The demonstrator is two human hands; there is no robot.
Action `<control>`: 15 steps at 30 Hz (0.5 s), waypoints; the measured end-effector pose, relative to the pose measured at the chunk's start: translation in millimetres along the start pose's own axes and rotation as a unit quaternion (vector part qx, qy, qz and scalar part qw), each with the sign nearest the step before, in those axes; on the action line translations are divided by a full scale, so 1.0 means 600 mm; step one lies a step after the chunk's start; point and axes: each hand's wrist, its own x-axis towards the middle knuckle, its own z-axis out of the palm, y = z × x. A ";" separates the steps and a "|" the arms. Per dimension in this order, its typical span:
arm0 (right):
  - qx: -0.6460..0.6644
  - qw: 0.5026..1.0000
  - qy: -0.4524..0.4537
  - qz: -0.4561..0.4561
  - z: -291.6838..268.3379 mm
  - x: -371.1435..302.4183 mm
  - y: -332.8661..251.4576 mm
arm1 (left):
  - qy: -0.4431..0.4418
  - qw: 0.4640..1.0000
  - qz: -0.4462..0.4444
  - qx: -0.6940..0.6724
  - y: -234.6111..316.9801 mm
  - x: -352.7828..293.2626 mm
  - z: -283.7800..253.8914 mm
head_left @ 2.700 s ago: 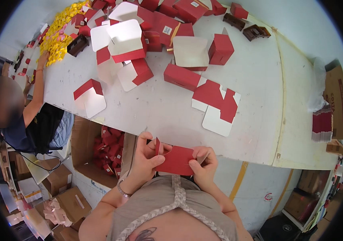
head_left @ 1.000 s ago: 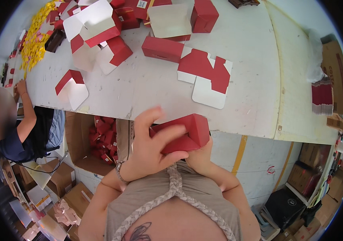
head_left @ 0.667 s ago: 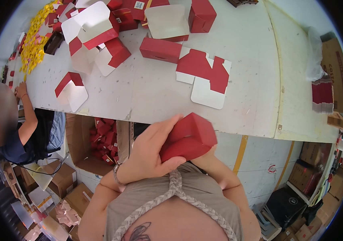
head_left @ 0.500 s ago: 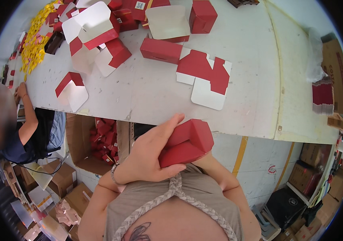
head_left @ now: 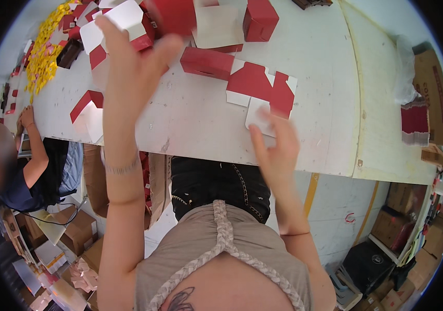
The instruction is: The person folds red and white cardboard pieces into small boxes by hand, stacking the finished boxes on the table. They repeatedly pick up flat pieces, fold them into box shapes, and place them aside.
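Observation:
My left hand [head_left: 131, 72] is stretched far over the table, blurred, with thumb and fingers spread and nothing in them. Just beyond it is a motion-smeared red carton [head_left: 172, 15], apart from the fingers as far as the blur shows. My right hand [head_left: 278, 147] hovers at the near edge of an unfolded red-and-white carton blank [head_left: 252, 83]; its thumb and fingers are apart, and contact with the white flap cannot be made out. A closed red carton [head_left: 208, 62] lies against the blank's left end.
On the table [head_left: 195, 127] stand an upright red carton [head_left: 260, 20] and an open carton [head_left: 88, 111]. Yellow-wrapped pieces [head_left: 45, 57] are heaped at far left. A cardboard bin [head_left: 94, 181] is below the edge. Another person [head_left: 22, 171] works at left.
The red carton held between both hands near my body has left them and is now blurred at the far side. My left hand reached forward left; my right hand moved to the flat blank.

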 end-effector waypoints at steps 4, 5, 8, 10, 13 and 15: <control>-0.265 0.961 -0.074 -0.009 -0.010 0.026 0.056 | 0.014 0.985 0.154 0.075 0.007 0.001 0.062; -0.274 0.954 -0.119 -0.009 -0.019 0.007 0.063 | -0.059 0.992 0.098 0.061 0.006 -0.032 0.070; -0.288 0.930 -0.227 -0.027 -0.059 -0.045 0.023 | -0.253 0.955 -0.150 -0.032 -0.022 -0.135 0.073; -0.286 0.925 -0.239 -0.071 -0.080 -0.073 0.022 | -0.318 0.919 -0.225 -0.062 -0.033 -0.171 0.059; -0.218 0.947 -0.176 -0.158 -0.094 -0.106 0.056 | -0.367 0.853 -0.335 -0.159 -0.016 -0.211 0.038; -0.120 0.970 -0.111 -0.177 -0.096 -0.099 0.046 | -0.359 0.779 -0.405 -0.317 -0.007 -0.220 0.035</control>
